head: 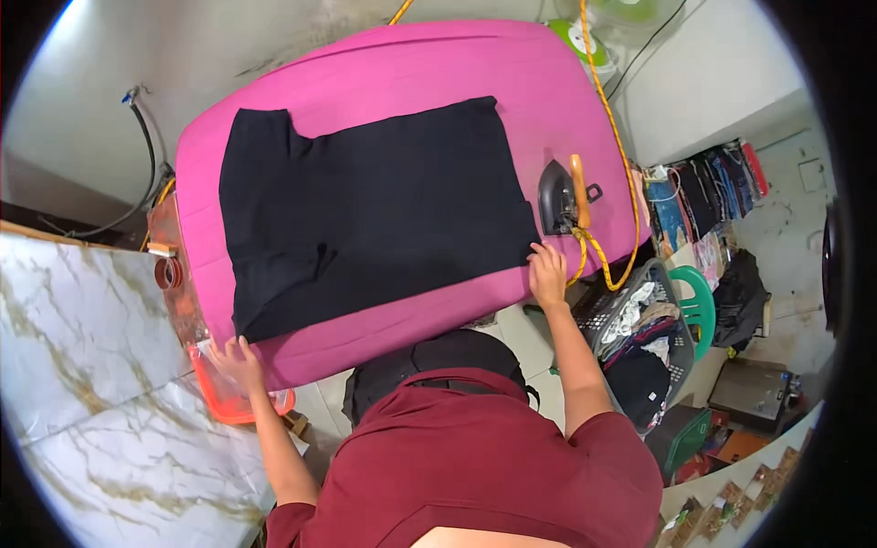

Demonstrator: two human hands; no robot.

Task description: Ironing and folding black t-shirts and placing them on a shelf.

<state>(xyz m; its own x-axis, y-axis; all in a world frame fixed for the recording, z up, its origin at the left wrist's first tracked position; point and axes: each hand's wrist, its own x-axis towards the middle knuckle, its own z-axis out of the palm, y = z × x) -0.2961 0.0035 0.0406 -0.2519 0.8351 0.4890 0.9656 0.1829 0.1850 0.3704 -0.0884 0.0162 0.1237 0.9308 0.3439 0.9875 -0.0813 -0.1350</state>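
Note:
A black short-sleeved garment (384, 205), apparently a T-shirt, lies spread on a pink cloth-covered ironing surface (438, 68). A few small creases show near its left end. My left hand (238, 366) is at the garment's near left corner, fingertips touching the edge; its grip there is not clear. At the near right corner, my right hand (548, 274) has its fingers closed on the hem. Just beyond that hand rests a clothes iron (556, 198) with a wooden handle, soleplate tip pointing away from me. A yellow cord (622, 147) runs from the iron upward.
Right of the table stands a grey plastic basket (678, 329) of clothes, beside a green chair (695, 308). Folded clothes (706, 192) are stacked farther right. An orange-red plastic tub (226, 411) sits below my left hand, near a marble-patterned surface (82, 342). A black hose (147, 144) hangs at the left wall.

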